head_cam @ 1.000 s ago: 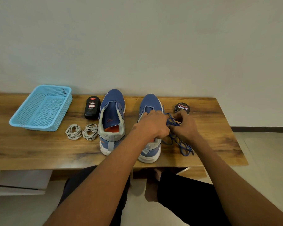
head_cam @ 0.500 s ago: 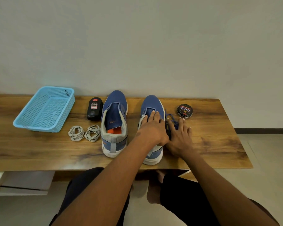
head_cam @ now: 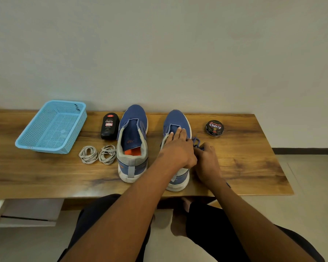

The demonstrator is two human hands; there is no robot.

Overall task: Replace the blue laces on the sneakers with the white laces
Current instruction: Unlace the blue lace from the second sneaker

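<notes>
Two blue sneakers stand side by side on the wooden table (head_cam: 244, 163), toes toward the wall. The left sneaker (head_cam: 132, 142) has no lace in it. My left hand (head_cam: 176, 150) rests flat on the right sneaker (head_cam: 176, 120), fingers straight over its tongue opening. My right hand (head_cam: 206, 163) lies just right of that shoe, fingers curled around a bunched blue lace (head_cam: 197, 142); most of the lace is hidden under the hand. Two coiled white laces (head_cam: 97, 154) lie left of the left sneaker.
A light blue mesh basket (head_cam: 51, 127) sits at the table's back left. A black Cherry polish bottle (head_cam: 109, 126) stands between basket and left sneaker. A round Cherry polish tin (head_cam: 214, 128) lies behind my right hand. My knees are below the front edge.
My right hand went from pinching the lace, to lying flat on it, to curling its fingers around the gathered lace. My left hand flattened onto the right sneaker.
</notes>
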